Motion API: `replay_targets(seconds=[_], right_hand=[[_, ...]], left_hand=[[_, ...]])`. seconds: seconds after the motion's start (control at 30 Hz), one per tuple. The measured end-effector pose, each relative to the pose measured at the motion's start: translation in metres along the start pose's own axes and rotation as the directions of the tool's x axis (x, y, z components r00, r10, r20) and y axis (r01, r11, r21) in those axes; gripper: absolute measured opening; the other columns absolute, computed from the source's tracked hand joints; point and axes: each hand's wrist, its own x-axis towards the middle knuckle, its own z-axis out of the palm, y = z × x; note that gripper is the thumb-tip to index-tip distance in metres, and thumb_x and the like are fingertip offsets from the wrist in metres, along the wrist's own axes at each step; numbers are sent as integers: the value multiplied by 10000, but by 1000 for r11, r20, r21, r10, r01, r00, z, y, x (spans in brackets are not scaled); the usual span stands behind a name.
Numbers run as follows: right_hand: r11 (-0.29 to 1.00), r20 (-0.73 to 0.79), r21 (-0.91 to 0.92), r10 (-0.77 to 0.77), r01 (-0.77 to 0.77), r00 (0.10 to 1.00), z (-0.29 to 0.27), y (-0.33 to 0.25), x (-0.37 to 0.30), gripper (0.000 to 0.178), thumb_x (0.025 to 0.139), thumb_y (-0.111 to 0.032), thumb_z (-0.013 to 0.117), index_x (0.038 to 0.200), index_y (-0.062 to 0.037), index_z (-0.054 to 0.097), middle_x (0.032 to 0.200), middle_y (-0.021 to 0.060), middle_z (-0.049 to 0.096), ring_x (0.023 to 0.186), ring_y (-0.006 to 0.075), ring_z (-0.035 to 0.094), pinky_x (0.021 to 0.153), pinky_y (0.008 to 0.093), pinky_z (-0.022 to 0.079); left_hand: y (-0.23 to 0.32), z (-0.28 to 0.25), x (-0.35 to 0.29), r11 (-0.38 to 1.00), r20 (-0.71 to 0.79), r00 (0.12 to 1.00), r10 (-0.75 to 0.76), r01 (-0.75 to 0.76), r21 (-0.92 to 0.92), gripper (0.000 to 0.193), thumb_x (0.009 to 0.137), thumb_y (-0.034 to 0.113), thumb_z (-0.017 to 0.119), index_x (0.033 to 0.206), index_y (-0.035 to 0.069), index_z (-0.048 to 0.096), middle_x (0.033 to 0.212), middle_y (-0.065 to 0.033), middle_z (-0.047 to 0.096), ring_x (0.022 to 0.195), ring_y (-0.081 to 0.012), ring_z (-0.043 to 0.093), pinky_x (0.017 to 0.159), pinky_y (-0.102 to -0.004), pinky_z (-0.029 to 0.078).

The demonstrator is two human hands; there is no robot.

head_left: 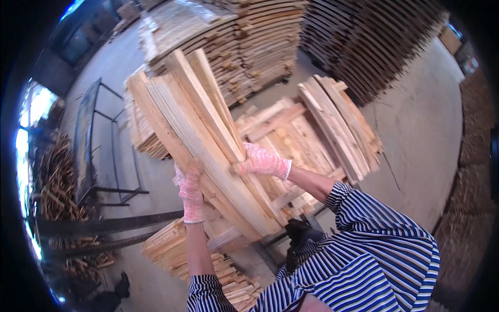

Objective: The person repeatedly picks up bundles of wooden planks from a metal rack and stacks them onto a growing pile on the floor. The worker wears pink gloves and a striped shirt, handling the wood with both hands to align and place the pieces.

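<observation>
A bundle of long, pale wooden boards (189,127) lies slantwise between my hands, its far end toward the upper left. My left hand (190,195), in a pink-and-white knit glove, is closed on the bundle's left edge. On the opposite side my right hand (264,161), gloved alike, clasps the boards with its fingers over the outer ones. Two boards at the right of the bundle stand slightly apart from the rest. The undersides of both grips are hidden.
Beyond the bundle rises a tall lumber stack (223,49); a darker stack (374,41) stands at the far right. Boards lie on a low wooden pile (296,135) right of me. Another plank pile (171,244) is near left, with a metal frame (86,145) and scrap wood (57,182) beyond.
</observation>
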Motion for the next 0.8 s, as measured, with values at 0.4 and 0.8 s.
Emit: replay_targets(seconds=[0.4, 0.8], right_hand=[[599, -572, -421, 407, -681, 712, -151, 59, -96, 1329, 655, -692, 823, 1580, 30, 200, 1492, 339, 430, 1349, 406, 505, 1108, 427, 435], [179, -342, -936, -250, -304, 906, -54, 139, -99, 823, 870, -286, 772, 1563, -87, 375, 1612, 233, 321, 1491, 385, 309, 1202, 438, 303]], left_hand=[[-242, 142, 44, 834, -93, 889, -449, 454, 314, 976, 896, 643, 638, 1530, -24, 314, 1487, -245, 471, 1387, -333, 464, 1120, -422, 415], [-216, 66, -139, 979, -164, 978, -131, 154, 132, 742, 984, 510, 618, 1497, 5, 439, 1528, -216, 469, 1426, -310, 440, 1171, -389, 351]])
